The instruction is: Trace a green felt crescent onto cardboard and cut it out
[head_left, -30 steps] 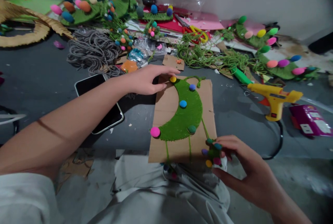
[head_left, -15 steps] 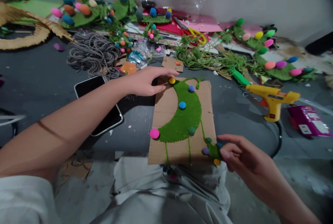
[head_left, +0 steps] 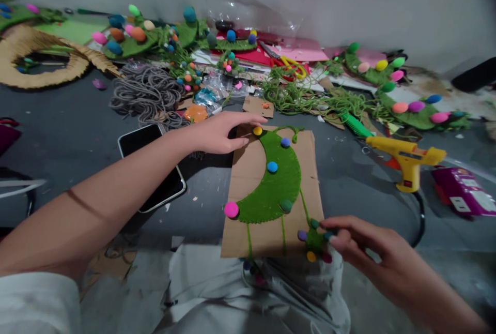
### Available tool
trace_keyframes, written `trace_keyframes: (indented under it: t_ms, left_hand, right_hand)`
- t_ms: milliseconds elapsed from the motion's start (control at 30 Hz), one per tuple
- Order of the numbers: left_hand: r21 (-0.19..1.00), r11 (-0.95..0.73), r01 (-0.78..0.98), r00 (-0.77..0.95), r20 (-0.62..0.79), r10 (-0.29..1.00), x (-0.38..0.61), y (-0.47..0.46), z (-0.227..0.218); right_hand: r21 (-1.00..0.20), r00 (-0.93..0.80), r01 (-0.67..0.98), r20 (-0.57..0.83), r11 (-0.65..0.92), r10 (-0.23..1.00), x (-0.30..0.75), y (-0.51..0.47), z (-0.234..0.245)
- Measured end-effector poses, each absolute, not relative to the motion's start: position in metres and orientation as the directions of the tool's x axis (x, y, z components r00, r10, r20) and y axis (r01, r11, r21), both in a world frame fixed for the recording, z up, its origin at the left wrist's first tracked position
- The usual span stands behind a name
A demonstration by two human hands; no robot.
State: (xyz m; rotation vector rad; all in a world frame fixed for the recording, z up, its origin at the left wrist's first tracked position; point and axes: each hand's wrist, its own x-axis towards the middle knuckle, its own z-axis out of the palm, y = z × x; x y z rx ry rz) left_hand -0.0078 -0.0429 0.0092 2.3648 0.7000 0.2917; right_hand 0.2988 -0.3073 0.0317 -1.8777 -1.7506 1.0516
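A green felt crescent moon [head_left: 284, 181] with coloured pom-poms lies on a cardboard sheet [head_left: 244, 184]. Green cords run down from its lower edge. At the cardboard's upper left, my left hand [head_left: 220, 132] is open, fingers stretched out beside the moon's tip with its yellow pom-pom [head_left: 258, 131]. On one cord hangs a small green felt star [head_left: 315, 241] with pom-poms at its points. My right hand [head_left: 360, 243] pinches a dark teal pom-pom of this star at the cardboard's lower right corner. Other small pom-poms hang below the cardboard's front edge, partly hidden.
To the right lie a yellow glue gun [head_left: 408, 158], a green brush [head_left: 356, 125] and a purple packet [head_left: 463, 192]. A phone [head_left: 155, 199] sits under my left forearm. Behind are grey cord [head_left: 145, 93], green yarn [head_left: 289, 93], scissors [head_left: 289, 65] and more felt moons [head_left: 414, 111].
My right hand has turned the star slightly and shifted it left over the cardboard's corner; a dark red pom-pom now shows. The left hand keeps its place by the moon. The view has tilted up slightly.
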Motion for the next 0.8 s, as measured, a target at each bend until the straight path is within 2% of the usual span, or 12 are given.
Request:
trace_keyframes:
  t_ms: [133,267,400,533,633,733,800]
  left_hand:
    - [0.641,-0.654,0.402,0.833,0.040,0.551,-0.008,-0.043,0.011]
    - [0.638,-0.664,0.390,0.837,0.056,0.545,-0.009,-0.042,0.007]
    - [0.628,-0.689,0.363,0.829,0.119,0.546,-0.011,-0.040,0.010]
    - [0.487,-0.783,0.387,0.823,0.200,0.531,-0.013,-0.042,0.036]
    - [0.383,-0.854,0.354,0.836,0.279,0.472,-0.012,-0.052,0.059]
    - [0.313,-0.903,0.296,0.902,0.221,0.372,-0.006,-0.071,0.067]
    - [0.239,-0.922,0.304,0.924,0.162,0.347,0.000,-0.084,0.062]
  right_hand:
    - [-0.662,-0.100,0.739,-0.292,-0.126,0.951,0.305,-0.286,0.045]
    - [-0.655,-0.211,0.754,-0.164,0.053,0.964,0.306,-0.258,0.054]
    - [-0.636,-0.184,0.765,-0.068,0.100,0.981,0.300,-0.212,0.062]
    - [-0.577,-0.203,0.800,-0.004,0.163,0.979,0.293,-0.161,0.060]
    - [-0.540,-0.204,0.813,0.089,0.220,0.975,0.296,-0.132,0.040]
    - [-0.483,-0.295,0.798,0.207,0.360,0.933,0.299,-0.113,0.013]
    - [-0.460,-0.348,0.786,0.222,0.412,0.911,0.300,-0.106,0.002]
